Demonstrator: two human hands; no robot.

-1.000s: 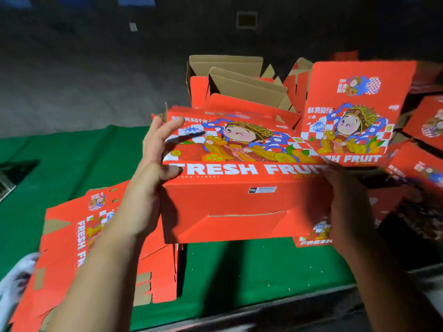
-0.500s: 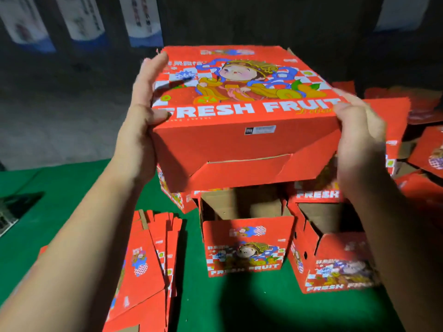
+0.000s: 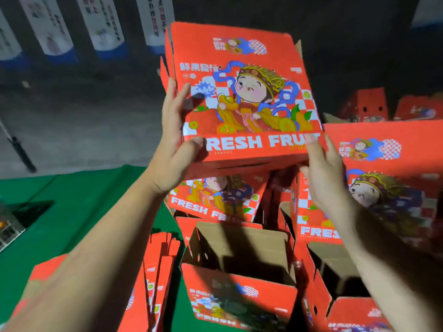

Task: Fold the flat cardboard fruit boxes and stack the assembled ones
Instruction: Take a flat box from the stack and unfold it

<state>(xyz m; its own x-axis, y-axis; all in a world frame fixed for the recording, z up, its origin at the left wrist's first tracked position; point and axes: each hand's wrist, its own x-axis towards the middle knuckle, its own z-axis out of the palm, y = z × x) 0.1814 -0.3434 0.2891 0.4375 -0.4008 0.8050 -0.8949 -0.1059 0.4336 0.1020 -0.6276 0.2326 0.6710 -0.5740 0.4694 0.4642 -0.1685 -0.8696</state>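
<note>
Head view: a person's two bare forearms reach up and forward, raising one assembled red fruit box (image 3: pixel 242 92) above a cluster of others
Held box: printed face toward the camera, a cartoon figure and "FRESH FRUIT" lettering, tilted slightly, top leaning away
Left hand (image 3: pixel 176 140): grips the box's left edge, fingers up along the side, thumb pressed on the front near the lettering
Right hand (image 3: pixel 322 173): fingers fairly straight, touching the box's lower right corner; whether they curl under it cannot be told
Box beneath (image 3: pixel 215 197): same print, tilted, directly under the held one; contact between the two cannot be told
Open boxes: one (image 3: pixel 239 267) below centre with brown inside showing, another (image 3: pixel 335 283) just right of it
Right box (image 3: pixel 383 178): large printed face, just beside the right hand
Flat boxes (image 3: pixel 158 271): unfolded red sheets stacked at lower left, touching the nearer open box
Table (image 3: pixel 60 212): green cover, at left
Background: pale banners (image 3: pixel 100 25) hang on a dark wall
</note>
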